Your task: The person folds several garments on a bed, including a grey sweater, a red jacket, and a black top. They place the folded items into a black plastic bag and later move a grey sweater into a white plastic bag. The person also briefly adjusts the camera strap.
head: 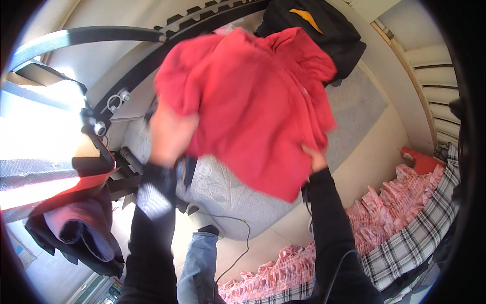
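A red cloth garment [246,102] hangs spread between my two hands, blurred by motion at its edges. My left hand [171,135] grips its left side, the fingers partly hidden behind the fabric. At the lower right edge, my right hand [315,157] is closed on the cloth, with most of its fingers hidden. Behind the garment's upper right part lies a black cloth item [341,41] with a yellow-orange mark. Both of my forearms are in black sleeves.
Below the garment is a grey patterned rug [224,190]. A black metal frame [129,79] curves along the left, near dark hanging cloth [81,231]. Pink ruffled fabric [391,207] and black-and-white plaid fabric [406,250] lie at right. A thin cable [247,237] crosses the floor near my shoe [203,218].
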Action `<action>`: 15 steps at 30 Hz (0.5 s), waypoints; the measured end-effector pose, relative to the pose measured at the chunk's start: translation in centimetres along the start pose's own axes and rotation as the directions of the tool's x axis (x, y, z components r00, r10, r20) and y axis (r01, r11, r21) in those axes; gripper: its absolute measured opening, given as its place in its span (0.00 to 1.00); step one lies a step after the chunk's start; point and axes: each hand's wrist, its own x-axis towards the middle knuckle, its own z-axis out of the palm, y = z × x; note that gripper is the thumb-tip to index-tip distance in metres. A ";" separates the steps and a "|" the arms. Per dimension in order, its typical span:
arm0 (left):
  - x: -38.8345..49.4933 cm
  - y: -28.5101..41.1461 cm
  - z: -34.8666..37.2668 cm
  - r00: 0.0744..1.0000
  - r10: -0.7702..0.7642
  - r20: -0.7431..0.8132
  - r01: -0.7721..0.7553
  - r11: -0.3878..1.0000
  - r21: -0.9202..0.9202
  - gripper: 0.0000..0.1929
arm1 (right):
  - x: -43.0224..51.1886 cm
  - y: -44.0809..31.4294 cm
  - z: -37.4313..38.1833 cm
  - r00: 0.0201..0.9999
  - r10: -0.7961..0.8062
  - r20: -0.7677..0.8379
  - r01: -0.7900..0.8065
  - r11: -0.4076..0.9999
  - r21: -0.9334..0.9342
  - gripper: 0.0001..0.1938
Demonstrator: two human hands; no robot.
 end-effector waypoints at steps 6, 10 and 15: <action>4.5 -1.4 9.2 0.967 0.236 -0.095 -0.124 0.766 0.630 0.38 | 4.9 1.0 0.2 0.897 -0.427 -0.110 0.331 0.818 -0.471 0.27; 4.4 -4.4 13.7 0.986 -0.022 0.167 -0.081 0.805 0.588 0.38 | 4.4 0.5 3.5 0.800 -0.600 -0.023 0.524 0.716 -0.461 0.23; 6.6 -7.6 13.2 0.966 -0.183 0.182 0.078 0.879 0.470 0.39 | 7.3 -1.9 4.6 0.842 -0.524 -0.128 0.343 0.703 -0.623 0.27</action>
